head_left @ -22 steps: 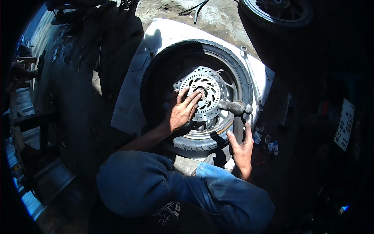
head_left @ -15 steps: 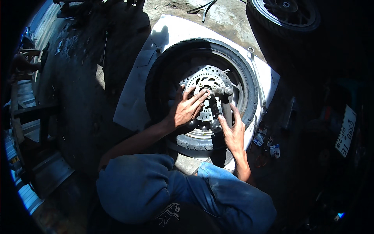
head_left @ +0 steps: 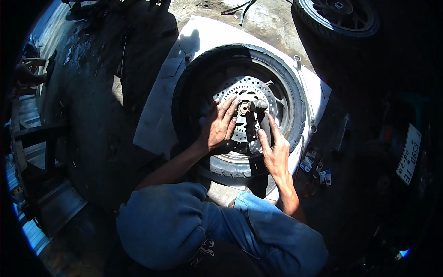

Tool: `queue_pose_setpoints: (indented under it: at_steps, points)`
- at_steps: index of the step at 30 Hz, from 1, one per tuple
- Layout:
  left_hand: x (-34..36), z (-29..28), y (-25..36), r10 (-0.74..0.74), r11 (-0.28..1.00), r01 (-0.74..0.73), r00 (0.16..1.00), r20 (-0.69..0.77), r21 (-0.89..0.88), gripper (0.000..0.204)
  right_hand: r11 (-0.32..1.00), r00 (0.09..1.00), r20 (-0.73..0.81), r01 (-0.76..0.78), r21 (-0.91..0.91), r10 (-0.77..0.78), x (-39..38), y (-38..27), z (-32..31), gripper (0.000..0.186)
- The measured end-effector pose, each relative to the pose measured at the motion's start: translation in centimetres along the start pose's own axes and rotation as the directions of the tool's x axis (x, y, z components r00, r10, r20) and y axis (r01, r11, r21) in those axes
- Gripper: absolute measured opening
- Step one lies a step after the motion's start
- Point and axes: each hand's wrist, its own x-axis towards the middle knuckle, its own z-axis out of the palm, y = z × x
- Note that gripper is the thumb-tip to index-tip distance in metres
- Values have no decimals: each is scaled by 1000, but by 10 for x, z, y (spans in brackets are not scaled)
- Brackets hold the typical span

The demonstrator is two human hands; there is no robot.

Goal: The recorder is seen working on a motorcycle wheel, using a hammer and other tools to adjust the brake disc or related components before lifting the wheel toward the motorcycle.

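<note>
Right hand [head_left: 276, 150] now against hammer [head_left: 256, 121], perhaps gripping, over disc [head_left: 247, 99]

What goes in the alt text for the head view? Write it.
A person's left hand presses flat on the brake disc of a wheel lying on a white board, while the right hand grips a dark tool at the hub. Another wheel lies beyond.

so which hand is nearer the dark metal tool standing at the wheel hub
Right. The right hand grips the dark metal tool along its handle, fingers wrapped on it. The left hand lies flat on the drilled silver brake disc just left of the tool.
</note>
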Motion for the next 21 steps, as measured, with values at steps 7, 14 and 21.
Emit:
queue_pose_setpoints:
  at_steps: [7, 14, 21]
  points:
    - [-2, -4, 2, -25, 1000, 25, 999, 26, -1, 61, 988, 993, 92, 85, -130, -73, 5, 1, 3, 52]
    - [-2, -3, 1, -19, 999, 20, 1000, 16, -49, 69, 984, 991, 26, 131, -124, -129, -1, -3, 10, 50]
    - [2, -8, 5, -19, 1000, 20, 999, 50, -17, 70, 992, 997, 80, 12, -125, -2, 6, 6, 8, 49]
